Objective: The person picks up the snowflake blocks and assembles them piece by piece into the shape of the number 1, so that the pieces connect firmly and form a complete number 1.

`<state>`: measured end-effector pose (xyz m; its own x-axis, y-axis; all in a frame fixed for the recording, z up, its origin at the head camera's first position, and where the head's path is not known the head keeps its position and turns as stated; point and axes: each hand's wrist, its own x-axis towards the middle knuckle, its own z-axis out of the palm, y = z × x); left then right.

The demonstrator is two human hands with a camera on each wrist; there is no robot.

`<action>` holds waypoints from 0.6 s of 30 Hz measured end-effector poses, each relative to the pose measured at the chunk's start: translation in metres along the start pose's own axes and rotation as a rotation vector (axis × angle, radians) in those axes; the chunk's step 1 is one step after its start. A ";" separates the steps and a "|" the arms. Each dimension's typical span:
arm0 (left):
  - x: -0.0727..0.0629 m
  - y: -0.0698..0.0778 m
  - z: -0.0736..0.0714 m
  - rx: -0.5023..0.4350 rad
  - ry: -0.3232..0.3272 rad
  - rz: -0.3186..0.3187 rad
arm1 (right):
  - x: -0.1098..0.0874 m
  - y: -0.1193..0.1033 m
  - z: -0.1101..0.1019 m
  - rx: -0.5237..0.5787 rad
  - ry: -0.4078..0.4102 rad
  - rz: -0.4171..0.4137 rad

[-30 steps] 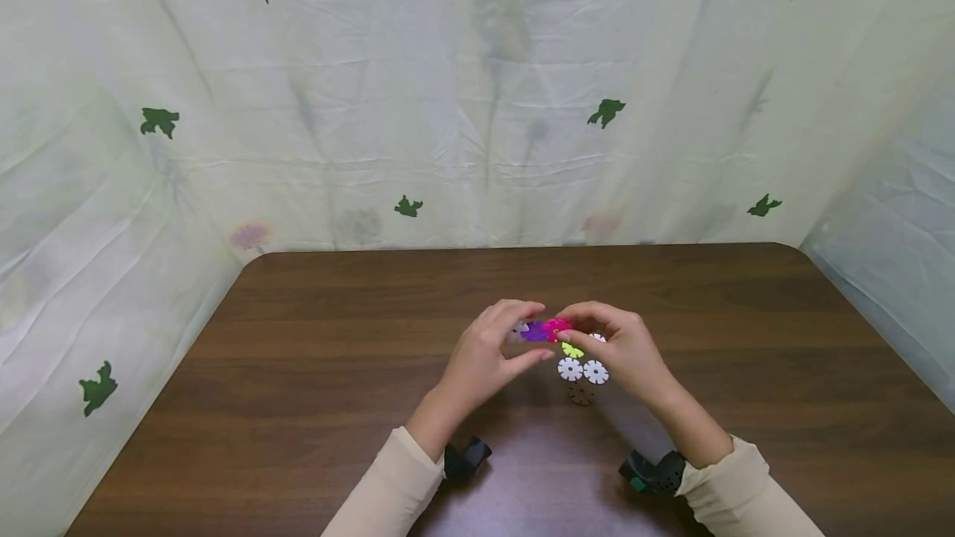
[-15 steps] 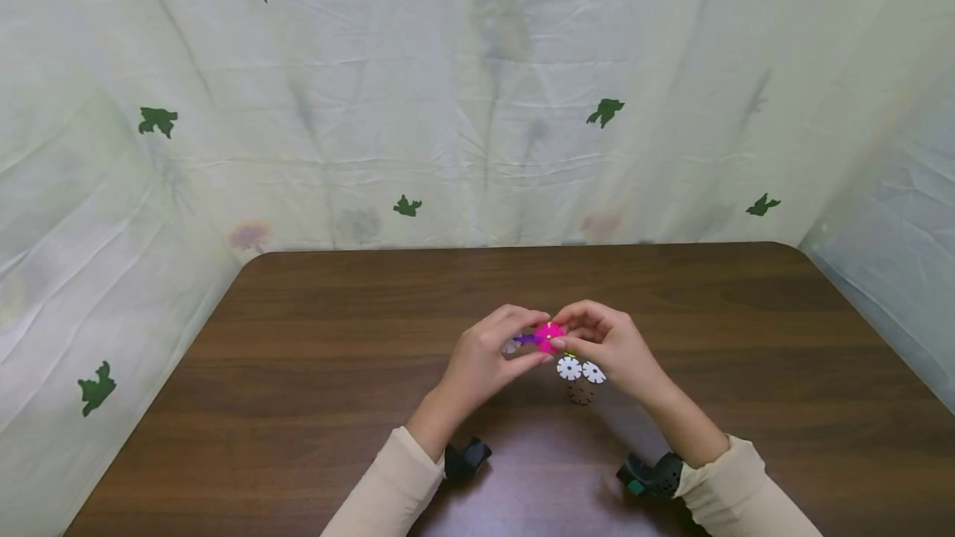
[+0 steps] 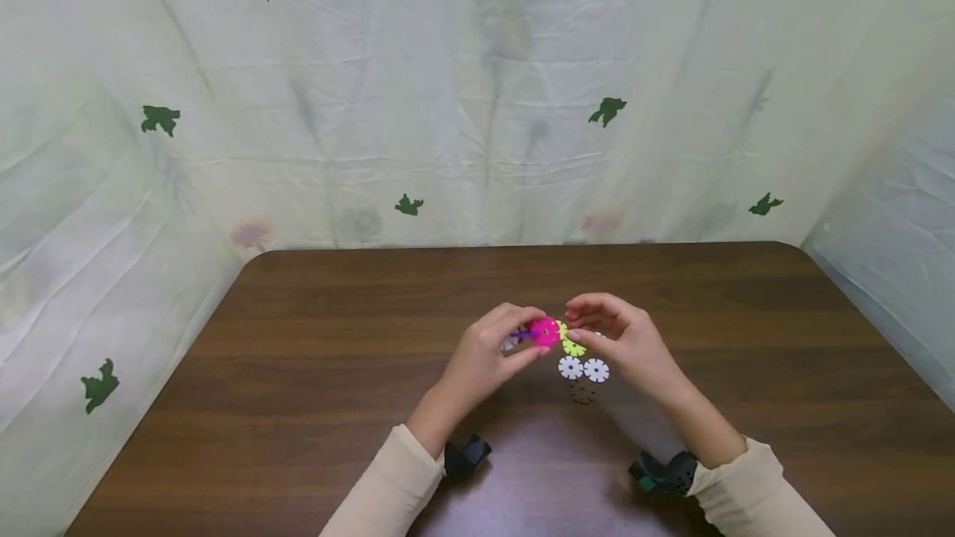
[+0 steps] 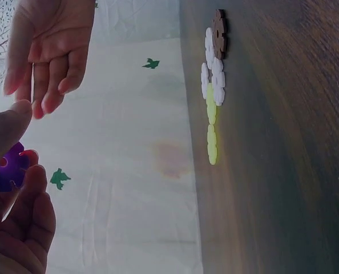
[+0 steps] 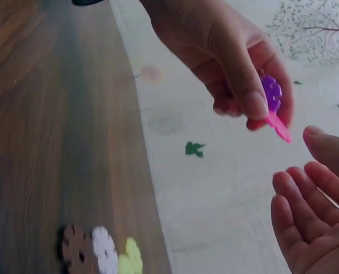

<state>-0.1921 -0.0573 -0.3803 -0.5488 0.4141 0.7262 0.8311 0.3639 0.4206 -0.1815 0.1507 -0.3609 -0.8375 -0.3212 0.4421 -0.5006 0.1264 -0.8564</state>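
Observation:
Between thumb and fingers, my left hand [image 3: 481, 359] pinches two joined notched snowflake discs. The pink disc [image 3: 545, 332] faces up toward the head camera, and the purple disc [image 5: 271, 94] stands edge-on against it. Just right of them is my right hand [image 3: 632, 350], its fingers loosely bent and its thumb apart from them. Nothing lies between those fingers in the right wrist view. On the table below, yellow discs [image 3: 573, 347], white discs [image 3: 570, 368] and a brown disc [image 3: 583, 392] lie in a cluster, partly covered by the right hand in the head view.
A whitish disc [image 3: 510, 344] shows behind the left hand's fingers. The brown wooden table [image 3: 336, 404] runs back to a pale curtain [image 3: 448, 106] printed with green leaves. Dark wrist cameras [image 3: 466, 458] are strapped at both cuffs.
The pink disc has turned to face the camera while the purple one went edge-on. The right hand has let go of the pink disc and drawn slightly right.

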 end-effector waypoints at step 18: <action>0.000 -0.005 -0.002 0.031 0.029 0.011 | -0.029 0.042 -0.029 -0.312 -0.017 0.089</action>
<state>-0.1955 -0.0607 -0.3814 -0.5366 0.3942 0.7461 0.8336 0.3851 0.3960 -0.1839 0.1925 -0.4019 -0.8787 -0.3111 0.3621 -0.4704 0.4354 -0.7675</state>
